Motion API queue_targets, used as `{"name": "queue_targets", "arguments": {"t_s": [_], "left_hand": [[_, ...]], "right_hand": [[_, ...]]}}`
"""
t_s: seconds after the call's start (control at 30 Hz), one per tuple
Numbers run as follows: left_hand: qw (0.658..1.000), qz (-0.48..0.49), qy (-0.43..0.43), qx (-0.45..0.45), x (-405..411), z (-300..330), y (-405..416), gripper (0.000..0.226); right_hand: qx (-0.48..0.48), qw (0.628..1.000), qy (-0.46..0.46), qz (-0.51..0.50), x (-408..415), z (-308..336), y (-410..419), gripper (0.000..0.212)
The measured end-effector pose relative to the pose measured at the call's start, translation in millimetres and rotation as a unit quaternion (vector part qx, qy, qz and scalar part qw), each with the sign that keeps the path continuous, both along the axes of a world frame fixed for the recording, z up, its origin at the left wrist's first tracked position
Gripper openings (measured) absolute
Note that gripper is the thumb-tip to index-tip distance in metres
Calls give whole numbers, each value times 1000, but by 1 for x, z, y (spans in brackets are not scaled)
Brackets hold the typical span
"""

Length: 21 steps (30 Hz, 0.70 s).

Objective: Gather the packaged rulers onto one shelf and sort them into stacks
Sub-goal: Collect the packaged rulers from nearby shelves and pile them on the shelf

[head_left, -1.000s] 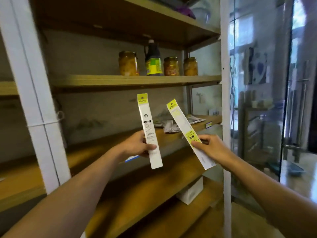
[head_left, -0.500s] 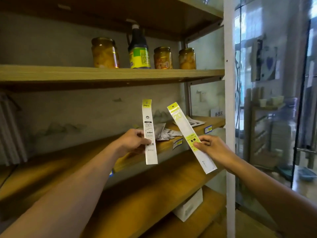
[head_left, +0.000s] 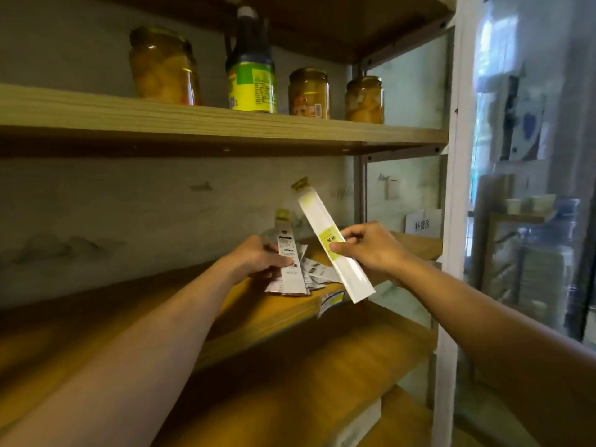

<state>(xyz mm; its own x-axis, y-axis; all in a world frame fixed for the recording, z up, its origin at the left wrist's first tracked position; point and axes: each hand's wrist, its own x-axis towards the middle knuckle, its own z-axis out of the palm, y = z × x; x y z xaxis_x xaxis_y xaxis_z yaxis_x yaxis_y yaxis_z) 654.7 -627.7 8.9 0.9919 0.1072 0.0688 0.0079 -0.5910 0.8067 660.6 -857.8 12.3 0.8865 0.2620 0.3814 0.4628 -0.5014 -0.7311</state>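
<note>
Now my left hand (head_left: 258,261) pinches 1 packaged ruler (head_left: 290,259), nearly upright, right over the loose pile (head_left: 317,274) on the middle shelf (head_left: 258,314). My right hand (head_left: 367,250) grips a 2nd ruler (head_left: 332,243), tilted up-left, farther from that pile.

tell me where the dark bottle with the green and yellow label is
In the head view, the dark bottle stands on the upper wooden shelf, left of centre, between the large jar on its left and two smaller jars on its right.
</note>
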Motion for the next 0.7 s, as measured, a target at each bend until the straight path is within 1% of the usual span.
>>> {"name": "queue_targets", "arguments": {"t_s": [0.1, 0.17, 0.2, 0.27, 0.33, 0.4, 0.47, 0.53, 0.6, 0.63, 0.7], "left_hand": [[989, 13, -27, 141, 9, -2, -5, 26], [979, 29, -50, 194, 9, -4, -6, 20], [972, 42, -67, 221, 7, -4, -5, 20], [953, 81, -97, 275, -2, -3, 5, 23], [925, 117, -108, 344, -19, -3, 20, 22], [898, 142, -76, 409, -43, -5, 37, 23], [880, 166, -18, 444, -71, -7, 51, 25], [864, 193, 25, 463, -98, -9, 63, 25], [858, 211, 39, 466, -123, -11, 73, 25], [857, 216, 41, 467, -135, -12, 76, 25], [848, 230, 53, 475, -161, -14, 79, 26]], "right_hand": [[-4, 999, 4, 32, 30, 7, 5, 29], [5, 999, 11, 53, 49, 8, 13, 32], [10, 998, 15, 65, 57, 8, 19, 34], [20, 995, 31, 97, 73, 8, 33, 36], [19, 991, 53, 123, 86, 5, 46, 38], [-3, 988, 59, 140, 97, 0, 57, 40], [-46, 986, 47, 151, 105, -7, 66, 41], [-100, 983, 16, 153, 109, -15, 70, 37], [-136, 979, -11, 149, 111, -20, 69, 30], [-157, 977, -23, 144, 110, -19, 68, 30], [-193, 971, -57, 128, 104, -12, 66, 39]]}}
